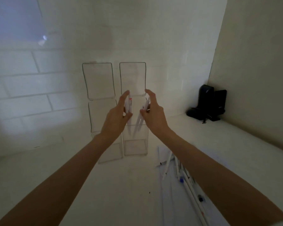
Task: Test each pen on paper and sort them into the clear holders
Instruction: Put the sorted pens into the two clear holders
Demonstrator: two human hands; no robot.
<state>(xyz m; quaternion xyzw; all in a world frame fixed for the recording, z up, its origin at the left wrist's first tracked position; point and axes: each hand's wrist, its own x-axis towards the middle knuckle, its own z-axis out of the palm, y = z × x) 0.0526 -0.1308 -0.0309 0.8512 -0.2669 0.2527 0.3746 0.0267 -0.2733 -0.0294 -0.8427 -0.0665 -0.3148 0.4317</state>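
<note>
Both hands are raised in front of the right clear holder (132, 75), which stands on the table (104, 185) against the white tiled wall (31, 88). The left hand (117, 115) grips a white pen (129, 108) with a small red mark near its top. The thumb and the curled fingers pinch it, and the forefinger lies almost straight along it. The right hand (153, 113) pinches what looks like two white pens (140, 121) between thumb and fingers. Their lower ends spread apart and point down into the holder's middle pocket. Its forefinger is stretched up and touches the edge of the upper pocket. The left clear holder (97, 80) stands just beside the right one. On the near right of the table, more loose pens (183, 173) lie on a sheet of paper (160, 150). A black object (207, 103) sits in the far right corner.
</note>
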